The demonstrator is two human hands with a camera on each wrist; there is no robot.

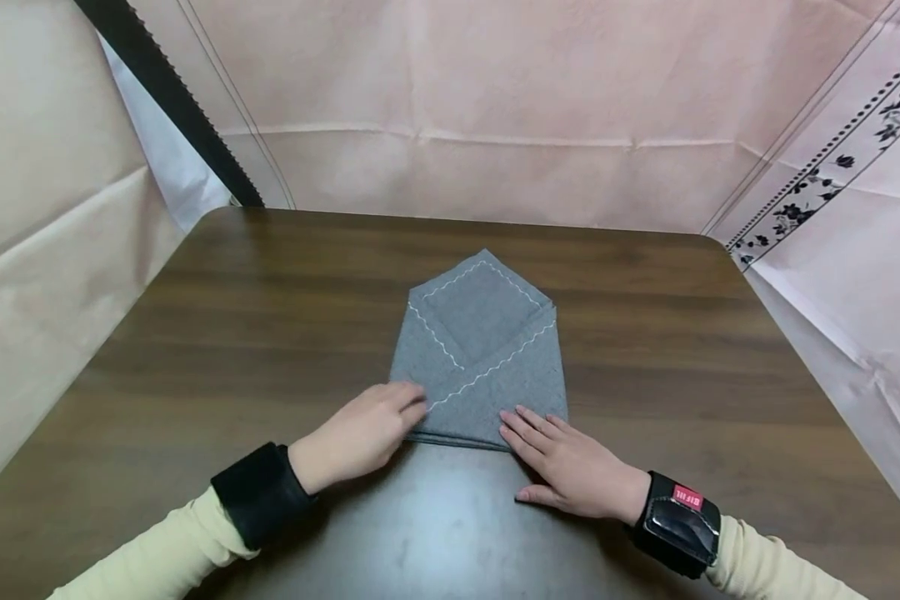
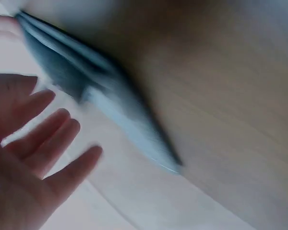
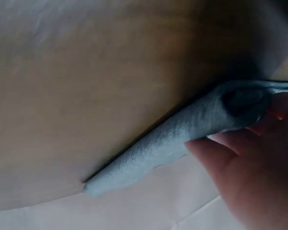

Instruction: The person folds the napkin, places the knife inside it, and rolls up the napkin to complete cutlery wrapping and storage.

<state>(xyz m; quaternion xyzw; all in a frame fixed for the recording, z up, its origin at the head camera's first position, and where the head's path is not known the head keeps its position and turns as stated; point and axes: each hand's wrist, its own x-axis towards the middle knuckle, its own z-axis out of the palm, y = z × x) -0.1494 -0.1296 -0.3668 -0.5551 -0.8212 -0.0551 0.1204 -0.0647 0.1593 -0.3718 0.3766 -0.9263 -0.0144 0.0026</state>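
Observation:
A folded grey-blue cloth [image 1: 487, 358] with white wavy stitched lines lies on the wooden table, its pointed end away from me. My left hand [image 1: 375, 425] is at its lower left corner; in the left wrist view the fingers [image 2: 72, 172] are loosely spread, beside the blurred cloth [image 2: 120, 110]. With fingers extended, my right hand [image 1: 570, 462] rests on the lower right corner, its thumb over the table. The right wrist view shows fingers [image 3: 216, 158] at the edge of the cloth [image 3: 158, 148], where its folded layers gape in a loop.
The brown wooden table [image 1: 232, 333] has rounded far corners. Pale pink sheeting [image 1: 532, 108] hangs behind it, with a black strip [image 1: 187, 108] at left and a floral band [image 1: 825, 183] at right. Each wrist wears a black band [image 1: 262, 500].

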